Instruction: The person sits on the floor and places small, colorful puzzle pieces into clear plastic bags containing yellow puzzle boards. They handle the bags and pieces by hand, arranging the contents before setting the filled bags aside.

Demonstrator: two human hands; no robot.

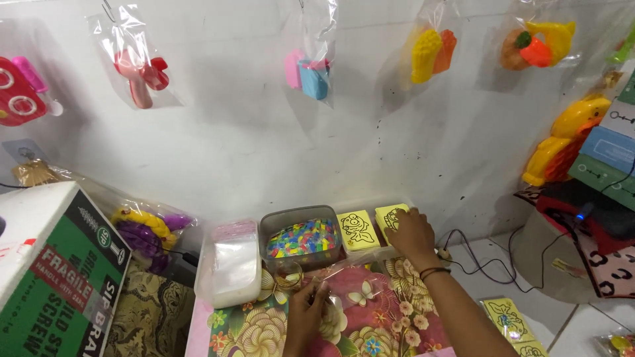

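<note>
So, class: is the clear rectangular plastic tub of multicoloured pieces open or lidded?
Open: clear rectangular plastic tub shows no lid; multicoloured pieces lie exposed.

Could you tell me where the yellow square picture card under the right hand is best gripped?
Probably by its upper edge, from above: the yellow square picture card stands upright in a stack inside the pale tray, so only the top is free. The right hand already rests there; a second yellow card crowds its left side.

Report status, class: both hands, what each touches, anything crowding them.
Right hand reaching onto the right stack of yellow picture cards. Left hand pinching a clear plastic bag on the floral cloth. Tub of coloured pieces close beside.
</note>
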